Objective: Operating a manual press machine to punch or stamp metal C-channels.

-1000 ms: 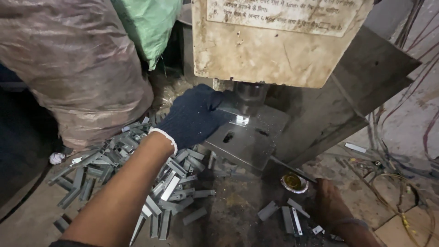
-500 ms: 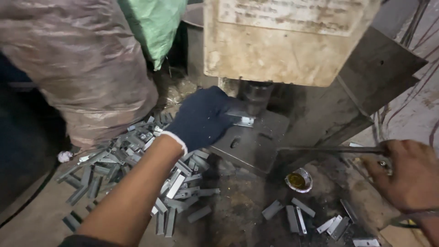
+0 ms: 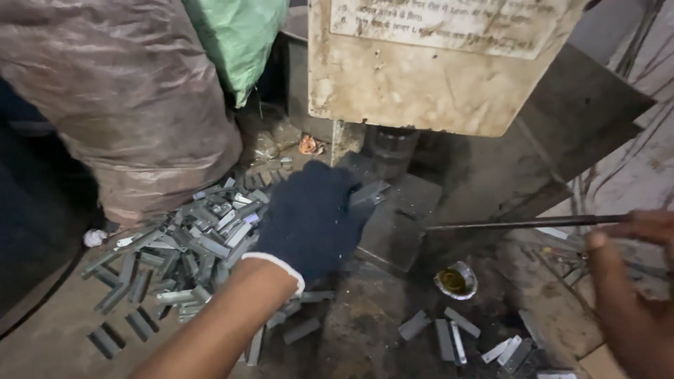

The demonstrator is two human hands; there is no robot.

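Our gloved left hand [image 3: 312, 221] pinches a stiff, light metal strip [image 3: 368, 192] by its end; our right hand [image 3: 632, 281] is pressed around a thin rod [image 3: 519, 224].

Clutter around the press bench

A brown plastic-wrapped bundle [image 3: 119, 91] and a green sack [image 3: 235, 35] were stacked at the back left; a small oil-filled dish [image 3: 455, 281] was set near a few loose metal strips [image 3: 449, 337] lower right.

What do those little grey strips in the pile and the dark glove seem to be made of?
The little grey strips look like sheet metal: flat, sharp-edged, with a dull silvery sheen. The dark glove on the left hand looks like knitted fabric, matte navy with a white cuff, probably cotton.
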